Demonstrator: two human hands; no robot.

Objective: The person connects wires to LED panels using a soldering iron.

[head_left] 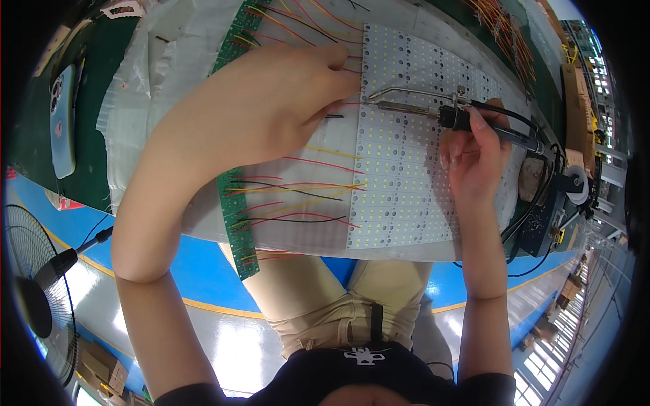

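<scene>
My left hand (291, 95) reaches across the green circuit board strip (233, 216), its fingers pinched at the left edge of a white LED panel (399, 159). A thin red wire (351, 103) runs from these fingertips to the panel's edge; the grip itself is partly hidden. In my right hand (477, 155) is a soldering iron (455, 118), held like a pen over the panel. Its tip, with a thin curved metal feed tube beside it, meets the panel edge by that red wire. Several red, yellow and black wires (305, 193) stretch from the green strip toward the panel.
A phone (63, 122) lies at the far left beside a wrinkled plastic sheet (132, 101). Bundled wires (508, 37) lie at the back right. Right of my right hand stand a dark box (535, 227) and cables. A fan (40, 271) stands at the left.
</scene>
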